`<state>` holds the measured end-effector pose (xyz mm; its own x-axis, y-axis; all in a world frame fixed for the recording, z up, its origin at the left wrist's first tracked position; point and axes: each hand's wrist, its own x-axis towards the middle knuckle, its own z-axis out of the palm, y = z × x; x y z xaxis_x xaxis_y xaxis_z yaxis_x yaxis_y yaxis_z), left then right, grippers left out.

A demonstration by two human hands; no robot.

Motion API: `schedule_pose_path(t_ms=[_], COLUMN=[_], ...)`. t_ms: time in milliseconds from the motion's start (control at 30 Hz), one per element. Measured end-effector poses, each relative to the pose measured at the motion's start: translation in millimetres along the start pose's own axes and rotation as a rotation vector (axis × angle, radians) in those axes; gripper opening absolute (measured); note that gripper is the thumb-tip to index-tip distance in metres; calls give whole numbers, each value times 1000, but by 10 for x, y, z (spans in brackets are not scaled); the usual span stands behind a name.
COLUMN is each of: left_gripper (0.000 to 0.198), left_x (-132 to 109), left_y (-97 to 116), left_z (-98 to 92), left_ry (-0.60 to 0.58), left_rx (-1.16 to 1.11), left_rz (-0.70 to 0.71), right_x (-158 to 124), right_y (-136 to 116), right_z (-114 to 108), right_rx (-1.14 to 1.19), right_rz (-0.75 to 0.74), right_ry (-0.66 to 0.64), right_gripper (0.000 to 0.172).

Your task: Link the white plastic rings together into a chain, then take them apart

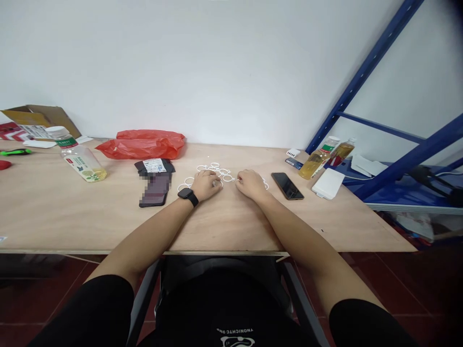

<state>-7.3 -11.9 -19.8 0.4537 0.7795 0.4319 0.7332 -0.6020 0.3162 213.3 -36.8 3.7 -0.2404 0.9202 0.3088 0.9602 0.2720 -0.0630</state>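
Note:
Several thin white rings (228, 178) with small tabs lie on the wooden table, mostly between and behind my hands. My left hand (207, 185), with a black watch on the wrist, has its fingers bent and closed at a white ring partly hidden under the fingertips. More white rings (185, 184) lie just left of it. Opposite, my right hand (251, 184) is curled closed, thumb side toward the left hand; what its fingers hold is hidden. A white ring (265, 184) peeks out at its right side. The two hands are apart.
A dark phone (287, 186), a white case (328, 183) and a drink bottle (318, 159) stand or lie right. At left are a second phone (155, 190), a black packet (155, 166), a red plastic bag (142, 144) and another bottle (81, 161). Blue shelving (383, 127) borders the right.

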Motion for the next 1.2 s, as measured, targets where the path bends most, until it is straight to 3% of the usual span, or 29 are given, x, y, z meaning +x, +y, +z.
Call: schedule_pose_path(t_ms=[100, 267, 400, 533, 633, 767, 967, 1200], left_gripper=[27, 24, 18, 17, 28, 50, 25, 21], left_x=[-16, -13, -16, -16, -8, 0, -7, -8], left_y=[5, 21, 12, -12, -9, 73, 205, 217], left_z=[8, -2, 3, -13, -47, -83, -89, -157], left_ry=[-43, -57, -7, 71, 101, 131, 167, 207], left_rx=[59, 70, 78, 85, 51, -31, -150, -362], left_rz=[-37, -25, -49, -173, -212, -57, 100, 192], right_x=[2, 13, 63, 91, 67, 5, -39, -70], right_y=[60, 43, -27, -42, -34, -69, -155, -202], right_z=[31, 86, 139, 157, 120, 61, 69, -10], right_rx=[-66, -58, -47, -10, 74, 246, 418, 609], right_rz=[41, 50, 20, 17, 11, -104, -271, -353], right_ry=[-76, -22, -35, 14, 90, 165, 249, 271], right_gripper=[21, 35, 31, 27, 26, 26, 26, 26])
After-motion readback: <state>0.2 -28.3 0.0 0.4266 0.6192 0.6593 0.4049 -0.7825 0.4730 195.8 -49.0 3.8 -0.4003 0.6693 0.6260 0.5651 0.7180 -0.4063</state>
